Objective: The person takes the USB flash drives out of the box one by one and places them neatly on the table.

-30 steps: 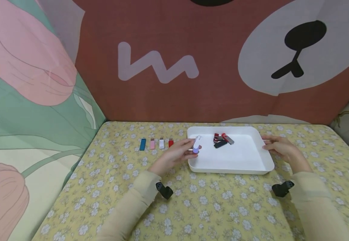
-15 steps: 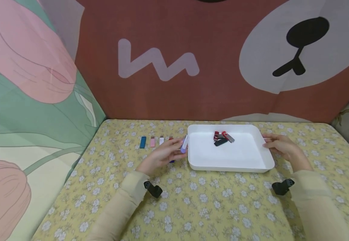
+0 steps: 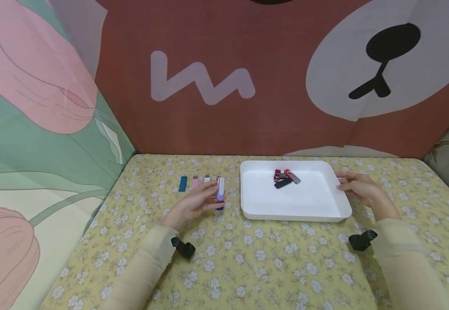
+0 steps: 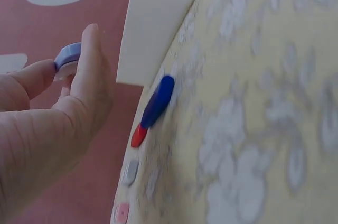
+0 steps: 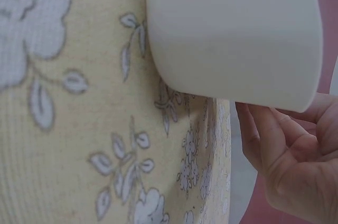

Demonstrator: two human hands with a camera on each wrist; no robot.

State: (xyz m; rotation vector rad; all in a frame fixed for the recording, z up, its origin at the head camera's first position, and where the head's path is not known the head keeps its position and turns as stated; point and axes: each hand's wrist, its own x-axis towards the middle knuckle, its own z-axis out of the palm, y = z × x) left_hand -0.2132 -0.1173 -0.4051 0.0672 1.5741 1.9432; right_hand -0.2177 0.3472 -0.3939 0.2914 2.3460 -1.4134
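My left hand (image 3: 193, 204) pinches a white and purple USB flash drive (image 3: 221, 187) between thumb and fingers, held above the table left of the white tray (image 3: 298, 206). Below it lies a blue flash drive (image 4: 158, 101), end to end with a red one (image 4: 139, 136) in the left wrist view. My right hand (image 3: 361, 189) grips the tray's right wall, thumb at the rim and fingers along the outside. Inside the tray, near its back, a black flash drive (image 3: 283, 183), a red and silver one (image 3: 292, 176) and a dark red one (image 3: 277, 174) lie bunched together.
A teal flash drive (image 3: 183, 184), a pink one (image 3: 195, 182) and a white one (image 4: 130, 173) lie in a row left of the tray. Yellow flowered cloth covers the table (image 3: 270, 267). A printed red-brown backdrop (image 3: 224, 129) rises behind it.
My left hand has carried the white and purple flash drive leftward, from over the tray's left rim to above the row of drives. My right hand stays on the tray.
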